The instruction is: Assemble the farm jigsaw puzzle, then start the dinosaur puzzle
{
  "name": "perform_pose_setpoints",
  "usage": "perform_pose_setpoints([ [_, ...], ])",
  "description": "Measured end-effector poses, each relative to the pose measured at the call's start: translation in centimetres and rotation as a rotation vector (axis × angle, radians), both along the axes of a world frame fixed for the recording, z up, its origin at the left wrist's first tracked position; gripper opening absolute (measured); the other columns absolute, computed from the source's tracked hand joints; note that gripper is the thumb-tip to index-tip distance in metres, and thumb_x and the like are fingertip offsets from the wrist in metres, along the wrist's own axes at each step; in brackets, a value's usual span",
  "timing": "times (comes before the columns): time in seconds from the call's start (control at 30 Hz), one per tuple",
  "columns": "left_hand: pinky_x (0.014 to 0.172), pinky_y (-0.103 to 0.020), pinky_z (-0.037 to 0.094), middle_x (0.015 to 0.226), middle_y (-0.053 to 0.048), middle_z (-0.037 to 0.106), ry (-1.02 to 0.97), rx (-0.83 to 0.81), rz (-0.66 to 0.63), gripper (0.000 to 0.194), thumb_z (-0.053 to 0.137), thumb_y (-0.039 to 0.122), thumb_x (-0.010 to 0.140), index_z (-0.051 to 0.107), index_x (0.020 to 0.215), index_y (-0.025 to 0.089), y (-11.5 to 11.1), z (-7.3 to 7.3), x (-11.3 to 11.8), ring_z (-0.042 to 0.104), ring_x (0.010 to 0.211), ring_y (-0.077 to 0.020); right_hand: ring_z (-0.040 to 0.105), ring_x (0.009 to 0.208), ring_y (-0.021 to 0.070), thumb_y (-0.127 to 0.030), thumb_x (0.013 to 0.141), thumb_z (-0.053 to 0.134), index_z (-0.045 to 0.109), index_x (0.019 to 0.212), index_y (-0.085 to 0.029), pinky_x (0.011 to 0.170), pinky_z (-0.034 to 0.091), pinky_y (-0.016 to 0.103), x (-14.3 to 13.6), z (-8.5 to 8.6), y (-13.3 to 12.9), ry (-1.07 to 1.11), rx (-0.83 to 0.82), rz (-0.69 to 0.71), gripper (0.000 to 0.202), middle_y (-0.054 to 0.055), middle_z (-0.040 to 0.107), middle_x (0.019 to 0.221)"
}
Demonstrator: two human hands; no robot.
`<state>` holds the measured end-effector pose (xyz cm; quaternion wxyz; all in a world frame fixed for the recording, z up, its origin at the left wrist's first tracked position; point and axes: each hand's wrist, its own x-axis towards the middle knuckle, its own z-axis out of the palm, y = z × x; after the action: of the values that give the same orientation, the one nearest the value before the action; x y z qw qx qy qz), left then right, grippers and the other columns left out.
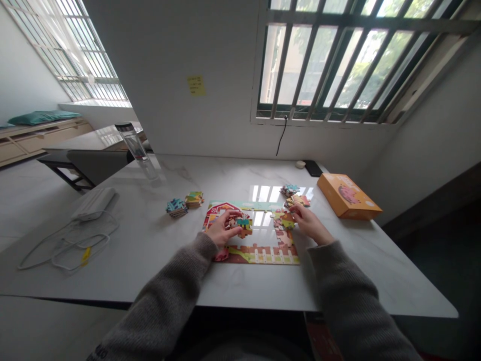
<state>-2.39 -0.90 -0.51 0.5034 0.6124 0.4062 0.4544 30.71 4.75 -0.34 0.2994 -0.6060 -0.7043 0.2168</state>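
The left hand (223, 229) is pinching a teal-brown cardboard piece (243, 222) (likely light, stiff, best edge-held) over the colourful rectangular jigsaw (265, 254); rightward, the right hand (311, 224) is curling, hold unclear.

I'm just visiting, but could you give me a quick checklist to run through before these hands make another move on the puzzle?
1. Middle of the colourful, flat jigsaw puzzle filled: not ok; the glossy white marble-patterned tabletop shows through.
2. Bare left hand gripping a piece: cannot tell; its fingers curl around multicoloured pieces.
3. Bare right hand gripping a piece: cannot tell; its fingertips are at the puzzle's right side.
4. Loose pieces within view: ok; two multicoloured stacks at left, two more at right.
5. Orange rectangular box clear of the puzzle: ok; it sits apart, farther right.
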Motion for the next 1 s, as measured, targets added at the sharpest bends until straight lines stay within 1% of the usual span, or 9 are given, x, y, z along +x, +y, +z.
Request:
perform_pose_setpoints([
  [0.17,0.087,-0.032,0.052,0.109,-0.006,0.064,-0.012,0.015,-0.007,0.044,0.078,0.027,0.075,0.058,0.113,0.018,0.2,-0.5,-0.1,0.065,0.095,-0.0184,0.06,0.082,0.0233,-0.023,0.087,0.054,0.064,0.106,-0.016,0.074,0.045,0.034,0.0,0.5,-0.4,-0.224,0.065,-0.007,0.023,0.011,0.064,0.098],
  [0.27,0.088,-0.033,0.053,0.108,-0.006,0.065,-0.042,-0.004,-0.012,0.044,0.08,0.029,0.075,0.057,0.111,0.018,0.2,-0.4,0.0,0.066,0.095,-0.0185,0.059,0.083,0.0214,-0.027,0.092,0.05,0.064,0.108,-0.015,0.074,0.046,0.033,-2.6,1.8,-1.7,-0.112,0.227,0.091,0.024,0.011,0.062,0.1],
  [0.37,0.085,-0.034,0.055,0.104,-0.006,0.066,-0.083,-0.028,-0.028,0.047,0.082,0.033,0.074,0.056,0.109,0.018,0.0,-0.1,0.2,0.068,0.092,-0.0191,0.055,0.066,0.0167,-0.038,0.098,0.045,0.057,0.121,-0.019,0.062,0.043,0.029,-6.7,2.7,-3.5,0.111,0.106,0.296,0.031,0.002,0.061,0.08],
  [0.43,0.082,-0.033,0.055,0.101,-0.006,0.066,-0.094,-0.036,-0.032,0.049,0.084,0.035,0.072,0.056,0.108,0.018,-0.1,0.1,0.3,0.068,0.089,-0.019,0.055,0.065,0.0153,-0.041,0.096,0.052,0.056,0.118,-0.021,0.06,0.042,0.027,-9.1,2.8,-4.5,0.169,0.03,0.41,0.03,0.0,0.062,0.078],
  [0.57,0.078,-0.033,0.054,0.092,-0.002,0.066,-0.123,-0.089,-0.107,0.052,0.085,0.036,0.07,0.055,0.109,0.019,-0.5,0.5,0.4,0.067,0.085,-0.0187,0.055,0.065,0.0149,-0.044,0.089,0.062,0.056,0.098,-0.021,0.06,0.042,0.027,-11.2,2.1,-5.0,0.275,-0.007,0.418,0.026,-0.002,0.061,0.073],
  [0.7,0.084,-0.034,0.052,0.101,-0.005,0.066,-0.126,-0.104,-0.185,0.054,0.084,0.034,0.071,0.055,0.114,0.02,-0.9,0.8,0.4,0.067,0.093,-0.0199,0.055,0.066,0.0143,-0.048,0.089,0.06,0.053,0.084,-0.021,0.06,0.044,0.027,-10.9,1.7,-4.4,0.45,-0.061,0.384,0.028,-0.002,0.058,0.073],
  [0.83,0.081,-0.03,0.051,0.1,-0.005,0.066,-0.062,-0.068,-0.121,0.053,0.084,0.03,0.069,0.056,0.113,0.019,-0.7,0.7,0.3,0.064,0.088,-0.0168,0.047,0.057,0.0123,-0.051,0.088,0.057,0.052,0.087,-0.022,0.053,0.04,0.025,-9.4,1.7,-3.4,0.573,-0.1,0.234,0.03,-0.005,0.05,0.064],
  [0.9,0.08,-0.03,0.05,0.102,-0.005,0.066,-0.049,-0.06,-0.083,0.052,0.083,0.028,0.068,0.056,0.112,0.019,-0.5,0.6,0.2,0.063,0.087,-0.0155,0.048,0.056,0.0134,-0.049,0.089,0.055,0.056,0.098,-0.022,0.053,0.04,0.025,-7.7,1.7,-2.7,0.526,-0.078,0.173,0.029,-0.005,0.051,0.065],
  [1.0,0.08,-0.03,0.051,0.102,-0.005,0.066,-0.061,-0.06,-0.047,0.053,0.082,0.028,0.068,0.054,0.112,0.019,-0.3,0.4,0.2,0.064,0.086,-0.0155,0.054,0.067,0.0164,-0.043,0.087,0.055,0.061,0.094,-0.02,0.061,0.045,0.029,-4.4,1.5,-1.4,0.304,0.086,0.101,0.025,0.0,0.059,0.073],
])
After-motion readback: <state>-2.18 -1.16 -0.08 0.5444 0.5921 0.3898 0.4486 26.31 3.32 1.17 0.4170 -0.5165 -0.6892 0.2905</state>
